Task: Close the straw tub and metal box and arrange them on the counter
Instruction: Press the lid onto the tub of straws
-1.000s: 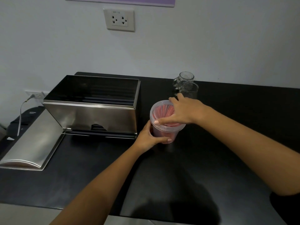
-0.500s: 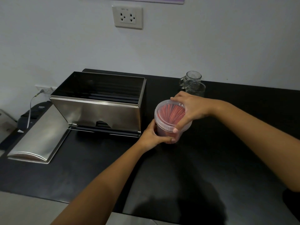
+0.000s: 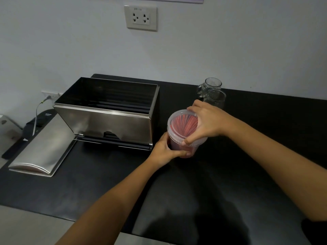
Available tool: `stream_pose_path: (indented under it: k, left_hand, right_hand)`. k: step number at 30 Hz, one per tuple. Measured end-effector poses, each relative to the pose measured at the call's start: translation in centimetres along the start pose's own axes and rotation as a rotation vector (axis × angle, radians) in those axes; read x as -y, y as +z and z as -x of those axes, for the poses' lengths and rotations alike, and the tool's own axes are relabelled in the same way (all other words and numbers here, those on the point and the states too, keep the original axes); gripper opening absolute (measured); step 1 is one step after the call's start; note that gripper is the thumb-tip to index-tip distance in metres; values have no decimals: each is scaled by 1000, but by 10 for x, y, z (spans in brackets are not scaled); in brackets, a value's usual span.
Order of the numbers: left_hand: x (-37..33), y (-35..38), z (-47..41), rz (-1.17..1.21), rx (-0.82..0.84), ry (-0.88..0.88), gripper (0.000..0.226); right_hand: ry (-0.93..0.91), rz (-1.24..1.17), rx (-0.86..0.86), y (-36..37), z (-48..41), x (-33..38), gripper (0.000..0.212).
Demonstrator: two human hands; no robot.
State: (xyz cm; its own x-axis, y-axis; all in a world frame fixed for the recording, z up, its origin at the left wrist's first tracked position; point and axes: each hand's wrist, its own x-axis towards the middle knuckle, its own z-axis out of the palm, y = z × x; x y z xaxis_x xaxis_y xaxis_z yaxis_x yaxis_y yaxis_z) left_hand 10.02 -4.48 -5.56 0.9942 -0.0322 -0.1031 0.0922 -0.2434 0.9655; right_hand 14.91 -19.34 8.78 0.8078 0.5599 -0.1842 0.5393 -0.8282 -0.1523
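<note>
Counter (image 3: 247,174): black, matte, running under a pale wall (image 3: 230,50); all items below stand on it.

Straw tub (image 3: 184,137): clear plastic, round, upright, packed with red straws (image 3: 184,122) seen through its lid (image 3: 177,117). Stands just right of centre, close to the metal box at its 9 o'clock. Lid sits on the rim; whether it is fully sealed cannot be told.

Left hand (image 3: 168,149): at the tub's 7 o'clock, fingers curled narrowly around the lower wall, holding the tub near its base.

Right hand (image 3: 207,122): over the tub from 3 o'clock, fingers spread wide across the lid, fingertips on the far rim at 12 o'clock, thumb pressing the near rim at 5 o'clock.

Metal box (image 3: 109,121): shiny steel, rectangular, open at the top, dark inside. A dark bar runs along its front foot. Touching nothing but the counter and its flap.

Box flap (image 3: 44,152): steel panel, swung down and out at the box's 8 o'clock, lying flat with its curved edge nearest the camera.

Glass jars (image 3: 214,94): two, clear, with handles, one partly behind the other, at the tub's 1 o'clock, just beyond the right hand.

Wall socket (image 3: 140,18): double outlet, at 12 o'clock above the box.

Lower socket (image 3: 50,96): at 9 o'clock, with a plug and pale cable (image 3: 36,114) trailing down to a dark device (image 3: 39,119) behind the flap.
</note>
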Motion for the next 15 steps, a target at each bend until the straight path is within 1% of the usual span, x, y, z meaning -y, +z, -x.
stream_pose_path:
  k: [4, 10, 15]
  left_hand:
    - [-2, 1, 0, 3, -8, 32, 86]
    - [4, 1, 3, -2, -28, 43, 90]
    - [-1, -4, 3, -55, 27, -29, 92]
  right_hand:
    - [24, -47, -43, 2, 2, -1, 115]
    - [29, -70, -31, 7, 1, 2, 115]
    - [29, -66, 5, 6, 3, 1, 115]
